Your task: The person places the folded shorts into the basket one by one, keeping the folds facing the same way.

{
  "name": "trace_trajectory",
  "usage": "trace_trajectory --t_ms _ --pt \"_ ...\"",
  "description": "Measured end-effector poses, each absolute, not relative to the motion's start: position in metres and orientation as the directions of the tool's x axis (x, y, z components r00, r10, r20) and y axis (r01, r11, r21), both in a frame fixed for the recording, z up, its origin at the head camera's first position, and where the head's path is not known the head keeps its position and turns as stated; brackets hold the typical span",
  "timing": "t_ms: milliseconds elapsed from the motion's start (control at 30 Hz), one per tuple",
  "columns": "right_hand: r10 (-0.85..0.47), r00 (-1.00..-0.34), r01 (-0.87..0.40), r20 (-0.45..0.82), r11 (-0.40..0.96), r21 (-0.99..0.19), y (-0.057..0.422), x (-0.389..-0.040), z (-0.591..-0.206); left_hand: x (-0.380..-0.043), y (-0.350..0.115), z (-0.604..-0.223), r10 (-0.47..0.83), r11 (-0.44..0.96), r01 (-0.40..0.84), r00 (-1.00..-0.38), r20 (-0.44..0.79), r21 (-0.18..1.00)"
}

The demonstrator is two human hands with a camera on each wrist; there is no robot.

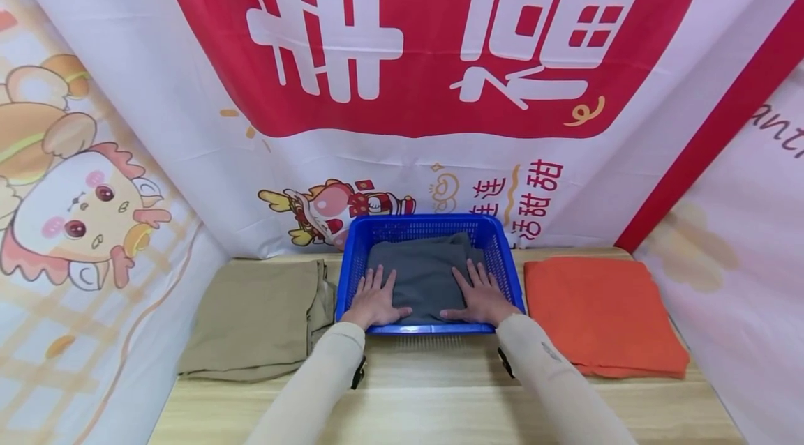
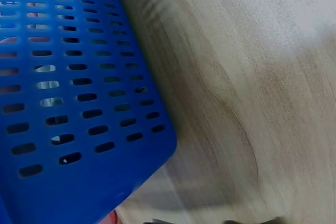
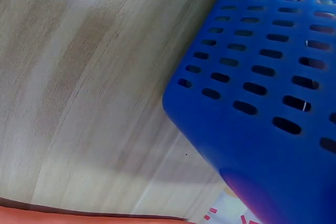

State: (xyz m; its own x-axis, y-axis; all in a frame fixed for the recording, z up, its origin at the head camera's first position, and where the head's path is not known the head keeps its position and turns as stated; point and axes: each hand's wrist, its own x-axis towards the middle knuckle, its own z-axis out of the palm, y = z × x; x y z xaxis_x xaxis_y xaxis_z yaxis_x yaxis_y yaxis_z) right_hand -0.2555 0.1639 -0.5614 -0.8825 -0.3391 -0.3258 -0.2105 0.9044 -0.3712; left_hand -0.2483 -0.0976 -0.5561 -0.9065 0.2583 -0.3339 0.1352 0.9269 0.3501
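Note:
A blue plastic basket (image 1: 433,328) with slotted walls stands on the wooden table, against the fabric backdrop. Inside it lies a folded dark grey cloth (image 1: 423,270), possibly a garment. My left hand (image 1: 375,300) rests on the cloth's near left part, fingers spread. On the near right part lies my right hand (image 1: 480,297), its fingers spread too. Both wrist views show only the outside of the basket wall (image 2: 63,192) and the table, so the hands are hidden there. The same slotted wall (image 3: 194,108) fills the right side of the right wrist view.
Left of the basket lies a folded khaki cloth (image 1: 257,316). A folded orange cloth (image 1: 599,312) lies to the right, close to the basket. Bare wooden table (image 1: 433,396) shows in front. Printed fabric (image 1: 433,103) hangs behind and on both sides.

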Motion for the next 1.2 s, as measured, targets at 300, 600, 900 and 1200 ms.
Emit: trace_trajectory --t_ms 300,600,900,1200 --pt "-0.334 -0.857 -0.212 -0.392 0.922 -0.323 0.162 -0.259 -0.567 -0.254 -0.096 -0.564 0.261 0.938 0.138 -0.884 -0.388 0.317" --pt "-0.321 -0.869 -0.202 -0.377 0.925 -0.321 0.161 -0.260 -0.569 -0.254 -0.094 -0.565 0.243 0.944 0.130 -0.895 -0.375 0.303" --pt "-0.316 -0.917 -0.194 -0.244 0.887 -0.419 0.164 -0.255 -0.559 -0.259 -0.098 -0.564 0.249 0.908 0.125 -0.928 -0.278 0.399" --pt "-0.310 -0.946 -0.236 -0.094 0.859 -0.455 0.168 -0.242 -0.534 -0.241 -0.099 -0.528 0.267 0.883 0.185 -0.954 -0.136 0.432"
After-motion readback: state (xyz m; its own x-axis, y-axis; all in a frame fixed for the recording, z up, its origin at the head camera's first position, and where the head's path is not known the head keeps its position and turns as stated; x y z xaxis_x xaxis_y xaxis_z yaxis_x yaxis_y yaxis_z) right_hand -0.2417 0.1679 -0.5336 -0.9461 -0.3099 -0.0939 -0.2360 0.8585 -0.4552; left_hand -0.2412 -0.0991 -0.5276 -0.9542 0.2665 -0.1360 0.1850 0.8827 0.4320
